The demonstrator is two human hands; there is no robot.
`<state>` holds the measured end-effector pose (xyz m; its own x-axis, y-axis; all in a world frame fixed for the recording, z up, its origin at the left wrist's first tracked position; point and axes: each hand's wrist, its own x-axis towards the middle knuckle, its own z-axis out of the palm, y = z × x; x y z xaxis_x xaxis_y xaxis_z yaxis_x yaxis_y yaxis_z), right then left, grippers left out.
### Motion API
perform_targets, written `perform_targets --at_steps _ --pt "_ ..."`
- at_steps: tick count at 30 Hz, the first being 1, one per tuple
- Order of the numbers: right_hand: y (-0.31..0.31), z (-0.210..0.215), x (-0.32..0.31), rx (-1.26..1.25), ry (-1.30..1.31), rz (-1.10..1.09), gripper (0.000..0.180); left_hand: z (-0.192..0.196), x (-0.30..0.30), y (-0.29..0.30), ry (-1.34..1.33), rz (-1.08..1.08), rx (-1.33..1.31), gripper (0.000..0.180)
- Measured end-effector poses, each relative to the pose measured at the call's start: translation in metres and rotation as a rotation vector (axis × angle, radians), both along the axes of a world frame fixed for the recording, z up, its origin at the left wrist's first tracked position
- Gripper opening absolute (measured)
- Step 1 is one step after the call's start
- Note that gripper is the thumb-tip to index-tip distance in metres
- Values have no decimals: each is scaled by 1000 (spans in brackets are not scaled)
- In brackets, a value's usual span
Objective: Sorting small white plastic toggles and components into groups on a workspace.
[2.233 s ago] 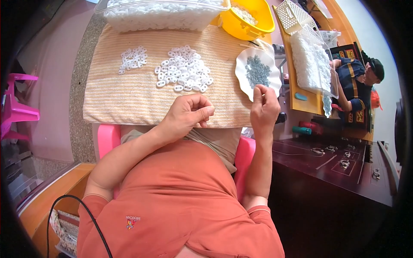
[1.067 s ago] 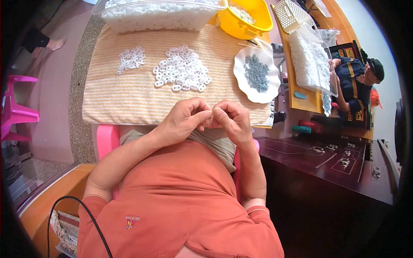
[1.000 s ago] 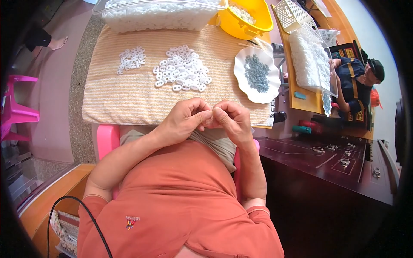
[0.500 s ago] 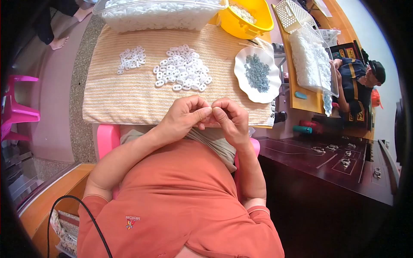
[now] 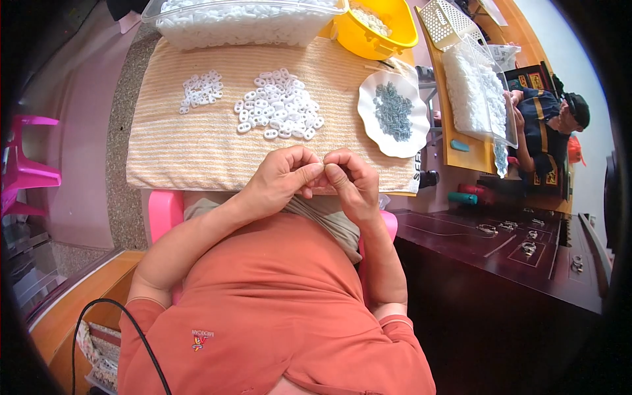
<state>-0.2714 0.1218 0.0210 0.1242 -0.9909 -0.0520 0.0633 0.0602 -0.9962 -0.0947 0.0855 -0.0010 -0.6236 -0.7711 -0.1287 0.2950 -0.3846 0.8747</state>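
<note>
My left hand (image 5: pixel 284 176) and my right hand (image 5: pixel 353 182) meet fingertip to fingertip over the near edge of the striped towel (image 5: pixel 178 148). Thumbs and forefingers of both are pinched together; whatever lies between them is too small or hidden to make out. Just beyond my hands spreads a pile of small white oval plastic pieces with two holes each (image 5: pixel 280 105). A smaller group of white pieces (image 5: pixel 201 90) lies to its left. At the right, a white scalloped plate (image 5: pixel 416 135) holds many small grey-blue metallic-looking parts (image 5: pixel 393 113).
A clear bin (image 5: pixel 243 39) full of white pieces and a yellow basin (image 5: pixel 378 46) stand at the towel's far edge. Another person (image 5: pixel 553 118) sits at the right beside a second clear bin (image 5: pixel 484 92). Pink stools (image 5: pixel 29 168) stand at the left.
My hands stay pinched together, with the right one shifted very slightly. At the far upper left, a bystander's bare feet have moved back, mostly out of view.
</note>
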Motion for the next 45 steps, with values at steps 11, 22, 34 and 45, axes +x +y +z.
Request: perform_targets --at_steps 11,22,34,45 --pt "-20 8 -32 -290 636 -623 13 0 -1 1 -28 25 8 15" --pt "-13 4 -39 -270 299 -172 17 2 -1 1 60 -1 124 15" --pt "-2 -12 2 -237 35 -83 14 0 3 1 201 -33 245 17" --pt "-1 -9 2 -74 -15 -86 8 4 7 0 166 51 318 14"
